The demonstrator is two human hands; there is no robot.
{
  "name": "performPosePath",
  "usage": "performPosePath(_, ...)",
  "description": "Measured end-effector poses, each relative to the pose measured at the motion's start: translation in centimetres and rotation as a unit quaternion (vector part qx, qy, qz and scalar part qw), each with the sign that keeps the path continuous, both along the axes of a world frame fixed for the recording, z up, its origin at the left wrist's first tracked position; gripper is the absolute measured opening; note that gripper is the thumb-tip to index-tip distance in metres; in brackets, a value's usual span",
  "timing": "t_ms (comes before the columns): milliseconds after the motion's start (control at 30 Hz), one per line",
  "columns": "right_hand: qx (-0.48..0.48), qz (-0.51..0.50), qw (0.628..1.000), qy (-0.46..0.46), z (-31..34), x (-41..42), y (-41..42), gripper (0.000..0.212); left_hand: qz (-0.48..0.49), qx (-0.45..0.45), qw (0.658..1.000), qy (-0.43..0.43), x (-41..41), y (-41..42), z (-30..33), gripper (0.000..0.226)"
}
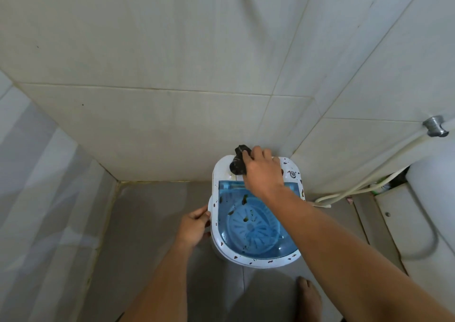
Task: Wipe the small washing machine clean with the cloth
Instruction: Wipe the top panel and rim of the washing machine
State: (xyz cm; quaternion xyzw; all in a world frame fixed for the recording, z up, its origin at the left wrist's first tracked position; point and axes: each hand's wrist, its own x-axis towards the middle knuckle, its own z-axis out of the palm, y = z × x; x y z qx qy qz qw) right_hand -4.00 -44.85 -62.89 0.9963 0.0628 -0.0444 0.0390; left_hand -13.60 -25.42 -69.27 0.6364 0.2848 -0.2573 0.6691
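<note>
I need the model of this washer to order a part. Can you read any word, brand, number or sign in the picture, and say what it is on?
None can be read. The washing machine shows no legible print on its white top or blue lid; its marks are brown stains. The panel by the right hand and cloth is partly covered. The left hand holds the rim.

The small washing machine point(256, 260) stands on the floor in a far corner, its far edge close against the tiled wall point(172, 100), so little room lies behind it. To its left the grey floor point(152, 211) is open. On its right a white hose point(369, 176) trails close by, and a toilet point(418, 211) blocks the right side. A bare foot point(307, 294) stands near it.
</note>
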Motion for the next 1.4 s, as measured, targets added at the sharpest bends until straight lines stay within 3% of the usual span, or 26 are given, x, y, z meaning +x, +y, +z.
performPosePath(133, 0.022, -0.024, 0.999, -0.009, -0.4, -0.4, 0.7, 0.080, 0.004, 0.001, 1.000, 0.002, -0.1, 0.0, 0.1, 0.032)
performPosePath(300, -0.015, 0.012, 1.000, -0.015, -1.2, -1.5, 0.9, 0.057, 0.013, -0.001, 1.000, 0.005, -0.1, -0.1, 0.1, 0.031)
performPosePath(467, -0.012, 0.077, 0.997, -0.013, -2.5, -4.2, 1.4, 0.066, 0.023, -0.002, 1.000, 0.010, 0.0, -0.2, -0.3, 0.031)
performPosePath(700, -0.001, 0.017, 1.000, 0.017, -0.7, -2.3, 2.7, 0.052, 0.046, 0.009, 0.999, -0.010, 0.1, -0.9, -0.5, 0.026)
performPosePath(800, 0.010, 0.011, 1.000, 0.012, -0.3, -1.4, 2.8, 0.040, 0.027, 0.030, 0.999, -0.008, 0.1, -0.7, -1.0, 0.020)
performPosePath(933, 0.037, -0.006, 0.999, 0.009, 0.0, 0.2, 3.1, 0.038, -0.009, 0.052, 0.999, 0.005, 0.1, -0.3, -1.5, 0.014)
performPosePath(1200, 0.062, -0.029, 0.998, -0.013, -0.8, -1.9, 3.6, 0.066, -0.012, 0.040, 0.999, 0.012, 0.4, -0.4, -1.2, 0.012)
performPosePath(1267, 0.025, -0.015, 1.000, 0.001, -0.9, -2.5, 2.9, 0.063, -0.005, 0.037, 0.999, 0.012, 0.4, -0.5, -1.1, 0.014)
performPosePath(1400, -0.074, 0.055, 0.994, 0.064, -0.4, -3.5, 1.5, 0.089, -0.011, 0.039, 0.999, 0.007, 0.4, -0.3, -0.9, 0.014)
